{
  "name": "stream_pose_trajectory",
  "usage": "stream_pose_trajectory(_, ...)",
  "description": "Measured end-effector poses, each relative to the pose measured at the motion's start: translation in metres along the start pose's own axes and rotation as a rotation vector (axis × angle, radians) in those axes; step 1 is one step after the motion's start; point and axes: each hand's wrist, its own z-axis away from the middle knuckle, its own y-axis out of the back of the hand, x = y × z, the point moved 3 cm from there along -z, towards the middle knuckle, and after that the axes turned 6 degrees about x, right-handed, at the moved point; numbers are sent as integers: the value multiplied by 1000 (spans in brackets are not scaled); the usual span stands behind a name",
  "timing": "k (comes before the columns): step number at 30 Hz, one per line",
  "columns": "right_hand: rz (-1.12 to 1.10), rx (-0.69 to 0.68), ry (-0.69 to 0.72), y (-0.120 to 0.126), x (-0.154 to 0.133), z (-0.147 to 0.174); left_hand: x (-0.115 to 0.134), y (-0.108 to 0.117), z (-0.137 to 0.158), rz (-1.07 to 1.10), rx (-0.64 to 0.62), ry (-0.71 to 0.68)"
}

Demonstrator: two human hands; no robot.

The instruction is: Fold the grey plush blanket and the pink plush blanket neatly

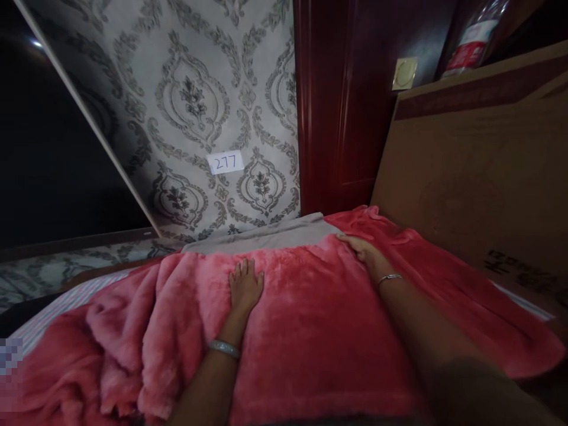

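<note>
A plush red-pink blanket (310, 313) covers the surface before me, with a smooth folded panel in the middle and loose bunched folds at the left. My left hand (246, 287) lies flat on the pile near the panel's far edge, its fingers spread and holding nothing. At the panel's far right corner, my right hand (361, 251) closes on the blanket's edge; some of its fingers are hidden. Grey cloth (261, 234) shows along the far side. More of the red blanket stretches out to the right, beneath my right arm.
A large cardboard box (470, 160) stands at the right, with a plastic bottle (473, 44) above its top edge. Behind are patterned wallpaper (195, 100) bearing a "277" label (226, 161), and a dark red wooden panel (341, 106). A dark screen-like panel (57, 142) is at the left.
</note>
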Motion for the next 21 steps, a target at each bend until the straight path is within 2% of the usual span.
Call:
stream_pose_trajectory(3, -69, -34, -67, -2, 6, 2, 0, 1, 0, -10, 10, -6)
stream_pose_trajectory(6, -140, -15, -27, -1, 9, 0, 1, 1, 0, -11, 0, -10)
stream_pose_trajectory(12, -103, 214, 26, 17, 17, -10, 0, -1, -1, 22, -36, -4)
stream_pose_trajectory(14, -64, 252, 25, 18, 21, -10, -1, -2, -1, 27, -39, -1)
stream_pose_trajectory(17, -25, 230, 28, 15, 23, -8, -2, -3, -2, 30, -34, 7)
stream_pose_trajectory(21, -5, 136, 23, 20, 13, 2, -1, -2, -2, 23, -24, -2)
